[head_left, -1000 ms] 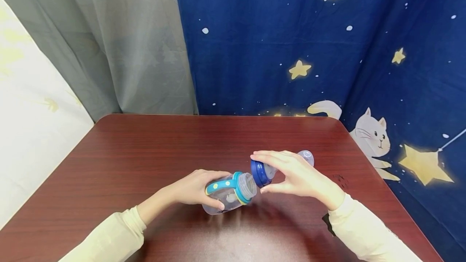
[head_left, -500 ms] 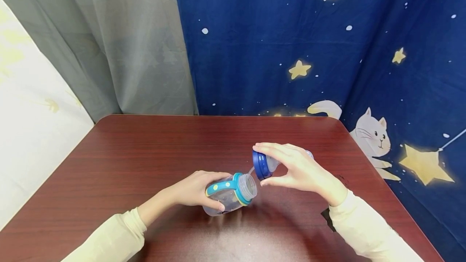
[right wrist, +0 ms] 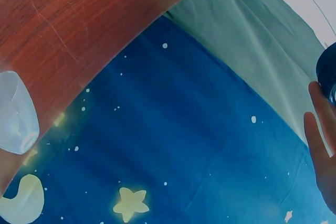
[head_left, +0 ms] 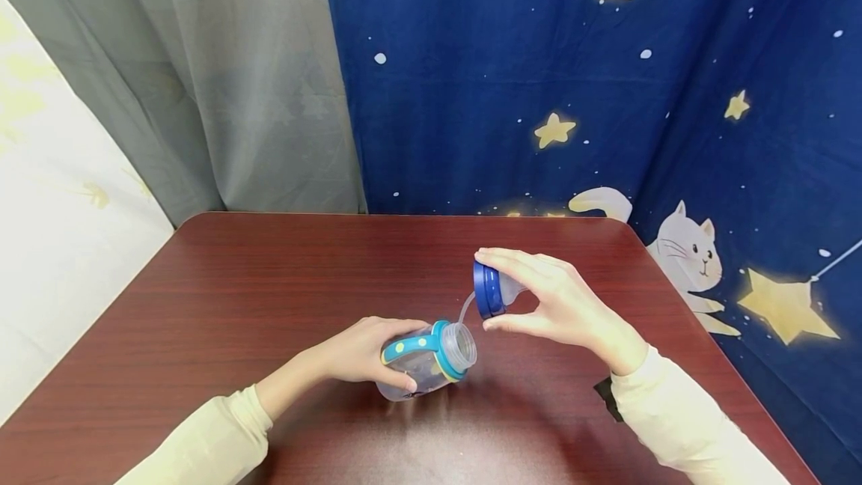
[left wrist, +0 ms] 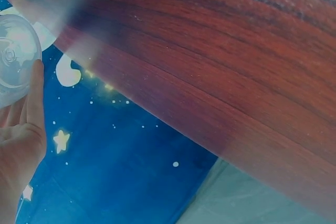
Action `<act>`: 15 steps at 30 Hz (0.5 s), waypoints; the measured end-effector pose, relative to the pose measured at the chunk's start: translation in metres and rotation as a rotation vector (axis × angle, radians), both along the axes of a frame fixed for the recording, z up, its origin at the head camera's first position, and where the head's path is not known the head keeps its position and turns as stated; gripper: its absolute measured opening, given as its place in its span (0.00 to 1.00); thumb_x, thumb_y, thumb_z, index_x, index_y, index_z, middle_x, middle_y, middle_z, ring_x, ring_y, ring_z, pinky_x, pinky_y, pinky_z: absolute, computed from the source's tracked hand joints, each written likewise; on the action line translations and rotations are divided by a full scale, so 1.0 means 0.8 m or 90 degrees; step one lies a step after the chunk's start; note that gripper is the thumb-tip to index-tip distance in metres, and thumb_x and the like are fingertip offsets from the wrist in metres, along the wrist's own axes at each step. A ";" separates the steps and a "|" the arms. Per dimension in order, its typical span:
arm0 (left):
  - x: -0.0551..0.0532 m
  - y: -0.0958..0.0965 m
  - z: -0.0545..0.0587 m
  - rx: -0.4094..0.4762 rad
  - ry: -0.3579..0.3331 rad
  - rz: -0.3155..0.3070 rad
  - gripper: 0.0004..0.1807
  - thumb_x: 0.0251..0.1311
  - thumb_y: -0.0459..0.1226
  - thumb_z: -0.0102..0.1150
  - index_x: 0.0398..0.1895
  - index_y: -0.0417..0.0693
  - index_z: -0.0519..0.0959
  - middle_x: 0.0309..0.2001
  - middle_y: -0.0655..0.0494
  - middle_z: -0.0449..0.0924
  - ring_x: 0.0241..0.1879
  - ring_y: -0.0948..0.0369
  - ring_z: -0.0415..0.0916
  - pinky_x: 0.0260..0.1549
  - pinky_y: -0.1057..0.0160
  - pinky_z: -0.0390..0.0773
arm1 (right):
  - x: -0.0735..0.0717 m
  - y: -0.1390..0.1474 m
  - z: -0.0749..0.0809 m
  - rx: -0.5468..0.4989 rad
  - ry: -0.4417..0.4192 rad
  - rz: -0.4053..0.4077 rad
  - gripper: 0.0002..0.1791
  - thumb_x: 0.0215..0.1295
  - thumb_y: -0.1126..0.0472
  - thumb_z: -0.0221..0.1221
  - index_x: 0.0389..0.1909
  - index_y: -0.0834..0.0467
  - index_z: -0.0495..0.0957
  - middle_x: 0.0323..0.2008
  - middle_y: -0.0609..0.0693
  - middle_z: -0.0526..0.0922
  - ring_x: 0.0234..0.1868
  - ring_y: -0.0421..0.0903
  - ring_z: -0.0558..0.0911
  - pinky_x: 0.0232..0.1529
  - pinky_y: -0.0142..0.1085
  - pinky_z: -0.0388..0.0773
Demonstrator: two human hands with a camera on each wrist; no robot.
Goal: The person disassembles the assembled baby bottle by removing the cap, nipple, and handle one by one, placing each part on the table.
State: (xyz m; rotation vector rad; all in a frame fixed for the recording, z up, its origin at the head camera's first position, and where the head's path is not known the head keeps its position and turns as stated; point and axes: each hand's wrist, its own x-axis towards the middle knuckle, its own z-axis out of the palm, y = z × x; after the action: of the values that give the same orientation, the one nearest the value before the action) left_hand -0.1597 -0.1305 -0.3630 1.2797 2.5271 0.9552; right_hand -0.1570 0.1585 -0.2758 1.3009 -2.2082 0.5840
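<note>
My left hand [head_left: 373, 350] grips a clear sippy bottle [head_left: 424, 373] with teal, yellow-dotted handles. The bottle leans to the right, its threaded mouth uncovered, and its clear base [left wrist: 18, 59] shows in the left wrist view. Up and to the right, my right hand [head_left: 548, 298] holds a blue straw lid [head_left: 490, 290] by its rim, fingers above and thumb below. From the lid's underside a thin pale straw [head_left: 466, 307] curves down toward the bottle mouth. Behind the lid, the clear cover [right wrist: 16, 114] is partly hidden by the right hand in the head view.
The brown wooden table [head_left: 289, 268] spreads all around the hands. A small black patch [head_left: 608, 399] lies by the right sleeve. Grey curtain [head_left: 269, 96] and blue star-printed curtain [head_left: 471, 133] hang behind the table's far edge.
My right hand has lifted the lid up and slightly right, away from the bottle mouth, and more of the straw shows. My left hand and the bottle have stayed nearly still.
</note>
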 end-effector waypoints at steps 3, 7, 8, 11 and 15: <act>0.000 0.000 -0.002 0.000 0.004 0.001 0.39 0.40 0.60 0.61 0.57 0.55 0.67 0.42 0.68 0.73 0.38 0.70 0.70 0.35 0.68 0.72 | -0.001 0.001 0.002 -0.006 0.013 -0.005 0.43 0.36 0.43 0.69 0.57 0.55 0.68 0.53 0.48 0.72 0.51 0.44 0.71 0.47 0.40 0.68; -0.001 -0.001 -0.004 0.000 0.020 -0.001 0.39 0.40 0.60 0.62 0.57 0.54 0.67 0.42 0.68 0.74 0.37 0.70 0.70 0.35 0.68 0.72 | -0.001 0.002 0.006 -0.011 0.022 -0.015 0.42 0.38 0.40 0.66 0.57 0.55 0.68 0.53 0.48 0.71 0.51 0.44 0.71 0.47 0.40 0.68; -0.001 -0.001 -0.004 0.000 0.021 -0.002 0.39 0.40 0.60 0.62 0.57 0.54 0.67 0.42 0.68 0.74 0.37 0.70 0.70 0.35 0.68 0.72 | -0.001 0.002 0.008 -0.013 0.024 -0.017 0.42 0.39 0.40 0.66 0.57 0.55 0.68 0.53 0.48 0.71 0.51 0.44 0.71 0.47 0.40 0.68; -0.001 0.000 -0.005 0.001 0.023 -0.005 0.39 0.40 0.60 0.62 0.57 0.54 0.67 0.41 0.68 0.74 0.37 0.70 0.71 0.34 0.69 0.72 | -0.002 0.002 0.012 -0.017 0.026 -0.022 0.42 0.40 0.39 0.65 0.57 0.55 0.68 0.53 0.49 0.71 0.51 0.44 0.71 0.47 0.41 0.69; -0.001 0.001 -0.004 0.002 0.021 -0.004 0.39 0.40 0.60 0.61 0.57 0.55 0.67 0.42 0.69 0.74 0.37 0.70 0.70 0.34 0.68 0.72 | -0.003 0.002 0.018 -0.024 0.030 -0.022 0.42 0.40 0.39 0.65 0.57 0.56 0.68 0.53 0.49 0.72 0.51 0.44 0.72 0.47 0.41 0.68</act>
State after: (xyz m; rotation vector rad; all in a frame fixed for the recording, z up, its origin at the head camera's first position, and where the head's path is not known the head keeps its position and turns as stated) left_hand -0.1606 -0.1299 -0.3664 1.3131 2.5455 0.9450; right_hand -0.1594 0.1601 -0.2615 1.2433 -2.1666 0.5735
